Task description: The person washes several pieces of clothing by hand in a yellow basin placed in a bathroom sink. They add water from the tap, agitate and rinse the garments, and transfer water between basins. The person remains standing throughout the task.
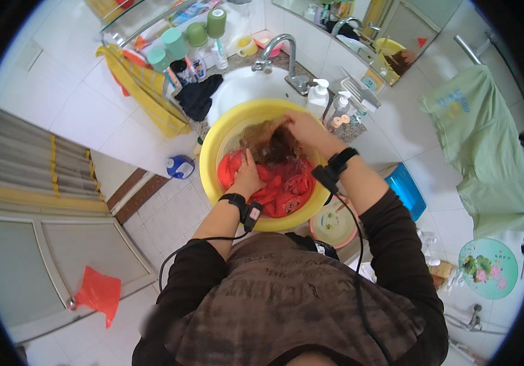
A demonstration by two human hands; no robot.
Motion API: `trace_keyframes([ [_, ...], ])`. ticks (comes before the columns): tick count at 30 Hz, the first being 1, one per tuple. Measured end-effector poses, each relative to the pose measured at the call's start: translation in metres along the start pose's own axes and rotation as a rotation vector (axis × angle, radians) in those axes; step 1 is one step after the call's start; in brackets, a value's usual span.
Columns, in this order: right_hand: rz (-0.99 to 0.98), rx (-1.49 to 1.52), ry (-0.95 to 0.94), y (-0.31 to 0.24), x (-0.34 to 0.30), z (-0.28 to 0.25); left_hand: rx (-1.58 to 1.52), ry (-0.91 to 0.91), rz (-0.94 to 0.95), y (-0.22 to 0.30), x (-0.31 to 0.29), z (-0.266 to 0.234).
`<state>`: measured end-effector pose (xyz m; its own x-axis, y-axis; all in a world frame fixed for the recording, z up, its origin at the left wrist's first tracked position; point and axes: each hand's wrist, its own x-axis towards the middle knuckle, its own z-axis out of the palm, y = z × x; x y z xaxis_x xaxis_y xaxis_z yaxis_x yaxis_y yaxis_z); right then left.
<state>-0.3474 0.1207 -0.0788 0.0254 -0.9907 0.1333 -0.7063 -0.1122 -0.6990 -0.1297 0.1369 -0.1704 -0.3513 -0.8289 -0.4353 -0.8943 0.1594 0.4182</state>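
Note:
A large yellow basin [210, 174] rests over the front of the white sink and holds water and wet laundry. Red cloth [283, 192] fills its near part, and a dark brown cloth [268, 143] lies bunched toward the far side. My right hand [300, 129] has its fingers curled around the far right of the brown cloth. My left hand [249, 178] grips the brown cloth's near left edge, above the red cloth; one finger points up along it and the others are partly hidden. Each wrist wears a black strap with a small cabled device.
Behind the basin stand the sink [240, 85] and its curved faucet [283, 46]. A black cloth [198, 97] hangs over the sink's left edge. Pump bottles [318, 94] stand at the right. On the floor are a blue bottle [180, 166] and a pink-rimmed basin [334, 226].

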Motion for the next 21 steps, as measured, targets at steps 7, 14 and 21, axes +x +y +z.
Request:
trace_keyframes([
  [7,-0.171,-0.015,0.007,-0.033,0.027,-0.041,-0.028,-0.032,0.149,-0.006,-0.017,0.005],
  [14,-0.073,-0.457,-0.37,0.022,-0.035,0.038,0.021,0.138,0.088,0.025,-0.017,-0.024],
  [21,0.196,-0.519,-0.494,0.041,-0.04,0.082,0.178,-0.087,0.078,0.025,0.029,-0.005],
])
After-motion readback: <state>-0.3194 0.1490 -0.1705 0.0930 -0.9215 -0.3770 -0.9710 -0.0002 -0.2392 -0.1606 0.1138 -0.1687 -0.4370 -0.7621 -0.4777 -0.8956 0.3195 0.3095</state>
